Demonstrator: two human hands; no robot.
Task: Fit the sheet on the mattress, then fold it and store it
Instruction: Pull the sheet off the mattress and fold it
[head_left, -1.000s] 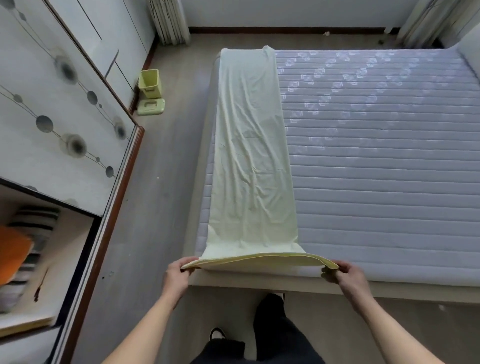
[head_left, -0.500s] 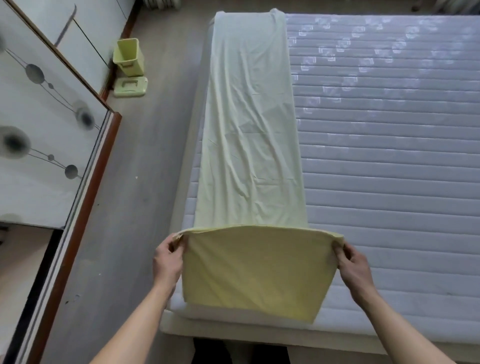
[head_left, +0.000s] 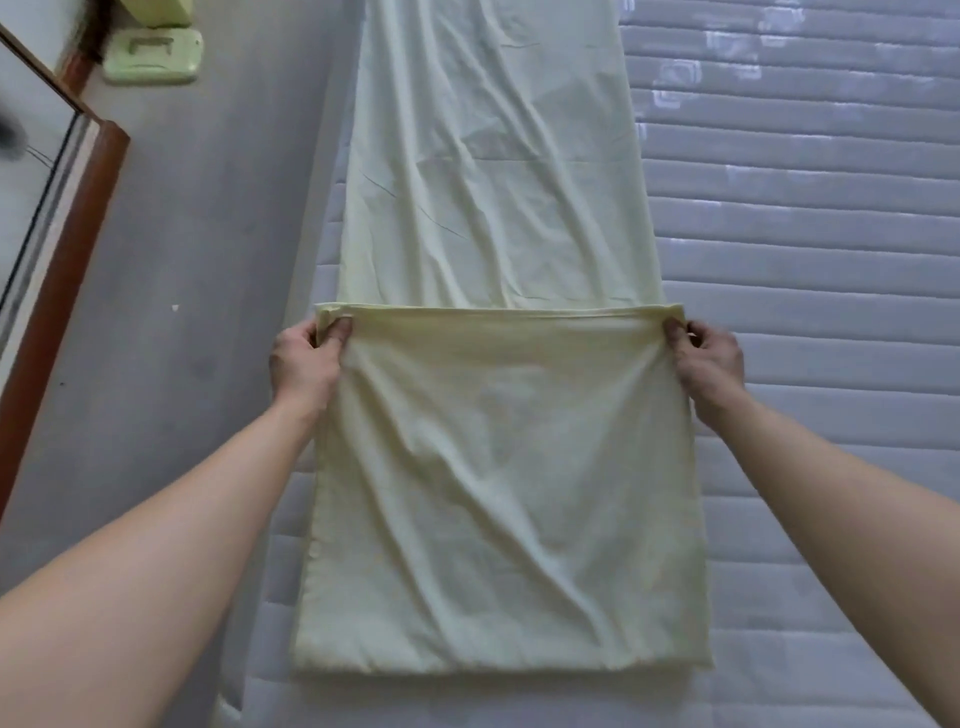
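Note:
A pale yellow sheet, folded into a long narrow strip, lies along the left side of the quilted white mattress. Its near end is doubled back over the strip, forming a flap whose edge runs across at mid-frame. My left hand pinches the flap's left corner and my right hand pinches its right corner. Both arms reach forward over the bed. The fold line lies near the foot of the mattress, at the bottom of the view.
Grey floor runs along the left of the bed. A wardrobe's brown-edged sliding door stands at far left. A light green bin lid lies on the floor at the top left.
Both hands have carried the sheet's near end forward over the strip, so the flap has grown longer. The view has moved in over the bed.

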